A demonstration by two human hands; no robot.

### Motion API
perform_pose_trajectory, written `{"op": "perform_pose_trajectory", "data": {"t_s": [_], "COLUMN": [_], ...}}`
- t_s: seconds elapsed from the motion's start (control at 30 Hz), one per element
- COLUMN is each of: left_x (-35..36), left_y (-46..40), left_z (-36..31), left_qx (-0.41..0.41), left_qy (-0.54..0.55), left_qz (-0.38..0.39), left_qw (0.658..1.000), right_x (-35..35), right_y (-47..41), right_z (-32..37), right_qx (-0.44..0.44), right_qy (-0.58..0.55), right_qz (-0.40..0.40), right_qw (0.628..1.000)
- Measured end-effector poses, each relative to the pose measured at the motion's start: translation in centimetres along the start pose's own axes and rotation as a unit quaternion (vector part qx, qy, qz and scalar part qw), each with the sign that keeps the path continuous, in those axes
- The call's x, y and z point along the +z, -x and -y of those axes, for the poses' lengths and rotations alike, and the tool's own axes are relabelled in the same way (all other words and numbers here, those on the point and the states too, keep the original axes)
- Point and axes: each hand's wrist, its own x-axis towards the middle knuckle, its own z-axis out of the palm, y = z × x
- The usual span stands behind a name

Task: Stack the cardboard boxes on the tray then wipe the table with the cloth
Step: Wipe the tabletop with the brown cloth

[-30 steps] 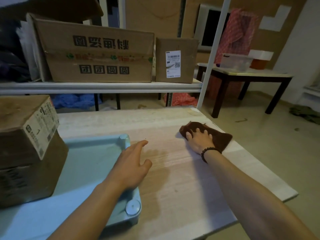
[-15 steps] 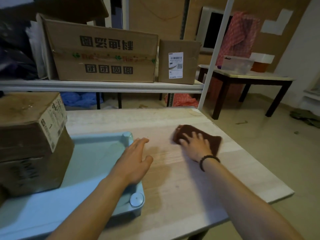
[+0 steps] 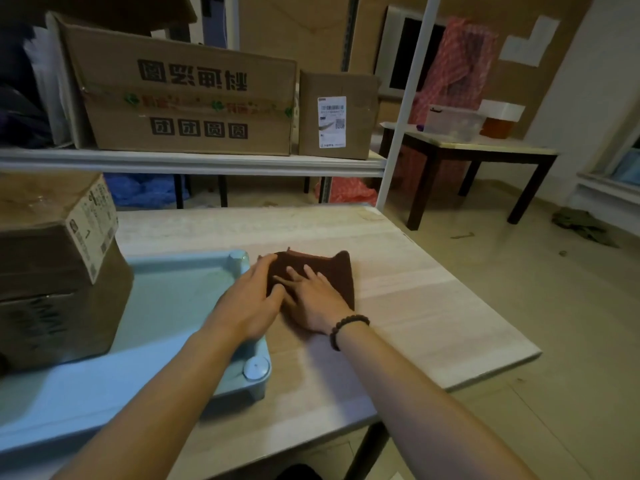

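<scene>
Two cardboard boxes are stacked at the left end of the pale blue tray (image 3: 180, 299): a smaller labelled box (image 3: 52, 220) sits on a bigger box (image 3: 62, 323). On the light wooden table (image 3: 433, 306), just right of the tray, lies a brown cloth (image 3: 334, 271). My right hand (image 3: 311, 303), with a bead bracelet at its wrist, presses flat on the cloth with its fingers spread. My left hand (image 3: 246, 303) rests open over the tray's right rim, and its fingertips touch the cloth's left edge.
A white shelf (image 3: 194, 162) above the table's far edge carries a large printed carton (image 3: 187, 98) and a small carton (image 3: 337, 116). A white upright post (image 3: 398, 133) stands at the far right corner. A dark table (image 3: 485, 150) stands beyond, on the floor.
My right hand has slid the cloth leftward across the table until it meets my left hand at the tray's rim. My left hand has stayed on the rim.
</scene>
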Motion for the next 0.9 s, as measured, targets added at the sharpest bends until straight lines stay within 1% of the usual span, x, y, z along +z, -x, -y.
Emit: {"op": "perform_pose_trajectory", "data": {"t_s": [0.07, 0.13, 0.23, 0.33, 0.37, 0.4, 0.47, 0.53, 0.63, 0.7, 0.73, 0.8, 0.83, 0.9], "left_x": [-0.2, -0.1, -0.1, -0.1, -0.1, -0.1, 0.0, 0.1, 0.1, 0.2, 0.3, 0.4, 0.5, 0.5], "left_y": [0.0, 0.2, 0.5, 0.5, 0.4, 0.4, 0.3, 0.3, 0.2, 0.2, 0.1, -0.1, 0.0, 0.0], "left_z": [0.1, -0.3, -0.2, 0.1, 0.1, 0.1, 0.2, 0.3, 0.0, 0.0, 0.0, 0.2, 0.2, 0.5], "left_qx": [0.003, 0.003, -0.002, -0.001, 0.001, 0.003, 0.002, 0.001, 0.002, 0.007, 0.011, 0.004, -0.001, -0.003], "left_qy": [-0.006, -0.016, -0.03, -0.03, -0.032, -0.033, -0.032, -0.034, -0.03, -0.018, -0.013, -0.006, -0.008, -0.008], "left_qz": [-0.006, 0.002, 0.013, 0.019, 0.021, 0.021, 0.022, 0.021, 0.017, 0.01, 0.005, 0.003, 0.006, 0.01], "left_qw": [1.0, 1.0, 0.999, 0.999, 0.999, 0.999, 0.999, 0.999, 0.999, 1.0, 1.0, 1.0, 1.0, 1.0], "right_x": [-0.3, -0.5, -1.4, -2.0, -2.1, -2.1, -2.3, -2.4, -1.7, -0.9, -0.6, -0.6, -0.9, -1.7], "right_y": [0.1, 0.6, 1.8, 3.6, 3.9, 3.9, 4.0, 4.1, 3.8, 3.4, 3.3, 3.8, 4.5, 5.8], "right_z": [-0.9, -3.4, -7.9, -12.3, -13.1, -13.4, -12.5, -10.0, -4.9, -2.0, -1.4, -1.8, -2.7, -5.7], "right_qx": [0.018, 0.058, 0.158, 0.281, 0.305, 0.309, 0.274, 0.218, 0.097, 0.011, -0.014, -0.029, -0.022, 0.025], "right_qy": [-0.025, -0.055, -0.074, -0.081, -0.092, -0.094, -0.067, -0.065, -0.05, -0.037, -0.041, -0.068, -0.087, -0.111], "right_qz": [-0.011, -0.017, -0.041, -0.067, -0.066, -0.061, -0.044, -0.036, -0.024, -0.002, 0.009, 0.023, 0.021, 0.006], "right_qw": [0.999, 0.997, 0.984, 0.954, 0.946, 0.945, 0.958, 0.973, 0.994, 0.999, 0.999, 0.997, 0.996, 0.993]}}
